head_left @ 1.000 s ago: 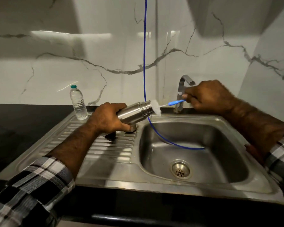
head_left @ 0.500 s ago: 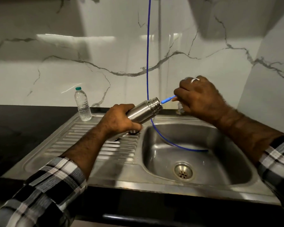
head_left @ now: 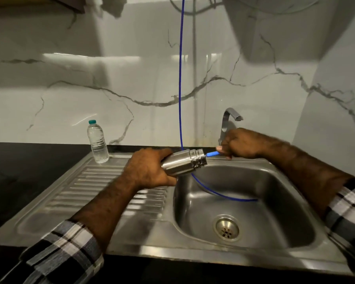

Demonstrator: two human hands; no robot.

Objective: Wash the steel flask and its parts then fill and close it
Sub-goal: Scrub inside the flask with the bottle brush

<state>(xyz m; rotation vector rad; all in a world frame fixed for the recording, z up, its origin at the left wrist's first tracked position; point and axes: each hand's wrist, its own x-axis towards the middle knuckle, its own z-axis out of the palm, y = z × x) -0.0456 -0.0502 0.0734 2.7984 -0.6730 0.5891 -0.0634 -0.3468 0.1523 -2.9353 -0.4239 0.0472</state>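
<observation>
Steel flask (head_left: 182,163) is gripped round its body by the left hand (head_left: 150,169), tipped on its side with the threaded open mouth turned toward the right hand (head_left: 241,143) and held over the left edge of the sink (head_left: 291,201) basin. A blue brush handle (head_left: 212,154) is clenched in the right hand, just beyond the flask's mouth, and its forward end is seen entering that mouth; the brush head itself is hidden inside. Behind the right hand a steel faucet (head_left: 229,119) is mounted at the back of the sink. A thin blue hose (head_left: 180,78) is hung from above, passed behind the flask and curled into the basin below both hands. Under the left hand the ribbed draining board (head_left: 90,187) is spread out, and beyond that hand, to its left, a clear plastic bottle (head_left: 97,142) with a teal cap is stood upright on the board's far corner. Black desk (head_left: 19,167) is seen round the sink, and checked sleeves (head_left: 66,255) are worn on both forearms.
</observation>
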